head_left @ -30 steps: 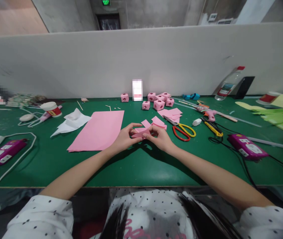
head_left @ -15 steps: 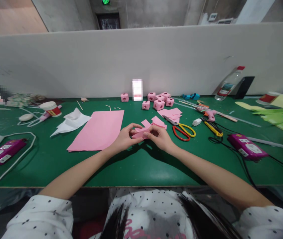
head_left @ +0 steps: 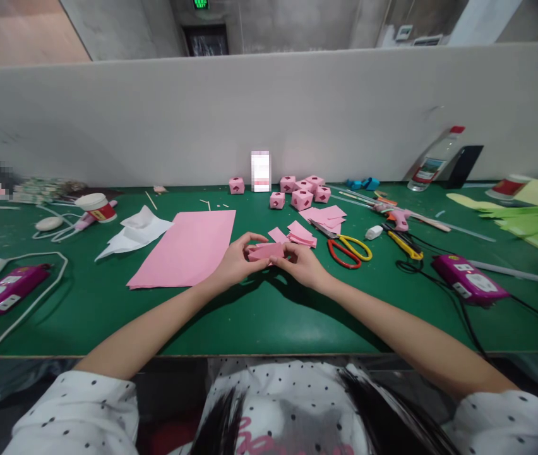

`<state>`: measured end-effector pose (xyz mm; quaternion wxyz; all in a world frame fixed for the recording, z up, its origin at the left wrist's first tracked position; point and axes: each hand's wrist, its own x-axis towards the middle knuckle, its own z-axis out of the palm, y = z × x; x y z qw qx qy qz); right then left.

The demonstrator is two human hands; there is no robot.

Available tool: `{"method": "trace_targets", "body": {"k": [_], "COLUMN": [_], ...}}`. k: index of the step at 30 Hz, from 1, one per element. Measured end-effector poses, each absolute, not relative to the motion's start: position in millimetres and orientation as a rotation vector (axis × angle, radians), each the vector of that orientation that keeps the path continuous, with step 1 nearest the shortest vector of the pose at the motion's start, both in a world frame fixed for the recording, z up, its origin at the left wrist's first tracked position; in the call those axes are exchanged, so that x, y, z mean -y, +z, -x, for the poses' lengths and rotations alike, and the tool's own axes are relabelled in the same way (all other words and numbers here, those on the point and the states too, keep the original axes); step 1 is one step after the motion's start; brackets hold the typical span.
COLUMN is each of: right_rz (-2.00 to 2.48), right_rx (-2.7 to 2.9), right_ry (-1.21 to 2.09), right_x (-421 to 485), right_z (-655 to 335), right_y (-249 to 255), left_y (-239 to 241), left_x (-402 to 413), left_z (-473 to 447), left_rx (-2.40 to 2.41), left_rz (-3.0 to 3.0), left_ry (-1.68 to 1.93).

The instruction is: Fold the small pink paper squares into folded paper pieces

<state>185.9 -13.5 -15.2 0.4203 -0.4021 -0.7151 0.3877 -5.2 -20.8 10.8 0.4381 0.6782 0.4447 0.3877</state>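
Note:
Between my two hands is a small folded piece of pink paper (head_left: 267,251), held just above the green table. My left hand (head_left: 239,260) grips its left end, thumb below and fingers curled over the top. On the right end, my right hand (head_left: 303,263) pinches it with thumb and fingers. Small pink paper pieces (head_left: 301,234) lie just beyond my right hand. To the left rests a large pink sheet (head_left: 188,246). Scissors (head_left: 348,250) with red and yellow handles lie right of my right hand.
Several pink paper cubes (head_left: 302,200) stand at the back near a lit phone (head_left: 261,171). White crumpled paper (head_left: 137,231) and a paper cup (head_left: 96,207) are left. On the right are a glue gun (head_left: 398,218), a cutter (head_left: 406,244), a purple power strip (head_left: 470,279) and a bottle (head_left: 434,161).
The folded pink paper has turned slightly, so its long side now faces me more squarely. The right fingers have shifted a little along it; both arms stay in place.

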Motion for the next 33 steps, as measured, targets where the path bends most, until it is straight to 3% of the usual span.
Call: {"method": "trace_targets", "body": {"k": [16,33], "right_rz": [1.027,1.080], "right_rx": [1.623,1.757], "right_ry": [1.110,0.928], "right_x": [12.8,13.5], "right_z": [-188.4,-189.2], "right_y": [-11.2,-13.7], "left_y": [11.6,8.2], "left_x": [18.7,18.0], "left_z": [6.3,4.5], "left_rx": [-1.143,-1.078], "left_rz": [-1.600,-1.514], "left_ry": [1.062,1.068]}}
